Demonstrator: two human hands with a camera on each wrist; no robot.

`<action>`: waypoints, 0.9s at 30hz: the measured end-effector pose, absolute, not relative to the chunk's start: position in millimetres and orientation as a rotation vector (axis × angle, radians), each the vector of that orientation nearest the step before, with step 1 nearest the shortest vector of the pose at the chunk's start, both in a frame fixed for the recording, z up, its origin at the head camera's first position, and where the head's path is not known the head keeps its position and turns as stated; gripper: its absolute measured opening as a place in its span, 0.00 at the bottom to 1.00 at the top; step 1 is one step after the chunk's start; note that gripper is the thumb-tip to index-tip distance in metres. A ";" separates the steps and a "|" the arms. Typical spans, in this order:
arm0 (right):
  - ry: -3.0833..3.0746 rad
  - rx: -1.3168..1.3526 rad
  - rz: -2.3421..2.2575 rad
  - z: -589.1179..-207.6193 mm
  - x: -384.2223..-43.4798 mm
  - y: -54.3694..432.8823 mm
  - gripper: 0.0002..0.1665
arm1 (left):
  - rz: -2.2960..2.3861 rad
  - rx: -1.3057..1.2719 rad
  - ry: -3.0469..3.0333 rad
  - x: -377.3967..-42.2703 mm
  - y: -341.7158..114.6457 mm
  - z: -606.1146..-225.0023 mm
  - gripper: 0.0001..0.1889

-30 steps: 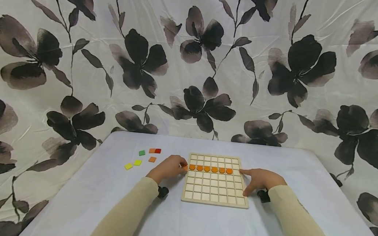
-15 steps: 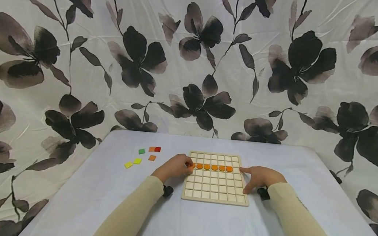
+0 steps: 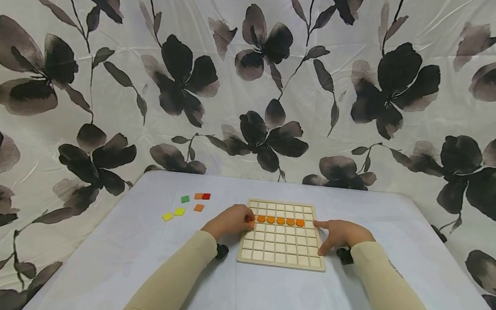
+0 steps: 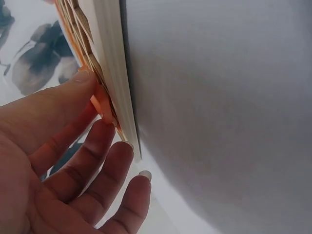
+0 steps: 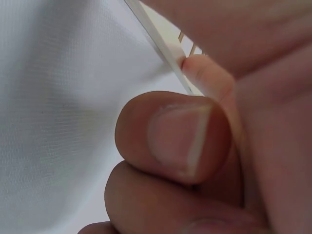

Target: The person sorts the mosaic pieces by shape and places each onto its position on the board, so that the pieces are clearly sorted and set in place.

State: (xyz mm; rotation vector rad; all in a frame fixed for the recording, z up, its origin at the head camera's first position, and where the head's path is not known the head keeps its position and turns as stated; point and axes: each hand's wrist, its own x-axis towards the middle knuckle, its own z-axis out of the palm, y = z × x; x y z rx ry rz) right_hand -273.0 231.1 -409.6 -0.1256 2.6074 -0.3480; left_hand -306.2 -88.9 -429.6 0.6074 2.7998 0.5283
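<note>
My left hand is at the left edge of a pale wooden grid board. Its thumb and index finger pinch a small orange tile against the leftmost part of the board's second row; the tile's full outline is hidden. The other fingers stay bent beside the rim. Orange discs lie along that row, with its left end covered by the hand. On the opposite side, my right hand touches the board's right edge with spread index finger and thumb. The right wrist view shows bent fingers close up and one fingertip on the rim.
Left of the board lie loose square tiles: a green one, a red one, orange ones and yellow ones. A white cloth covers the table. Behind it hangs a flower-patterned curtain.
My left hand has moved right from beside the board onto its left edge with the orange tile, covering the leftmost disc. The right hand has stayed at the right edge.
</note>
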 end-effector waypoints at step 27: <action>2.602 -0.108 -0.381 -410.0 -270.8 232.3 0.58 | 0.544 0.624 2.803 -302.6 -87.5 -427.8 0.14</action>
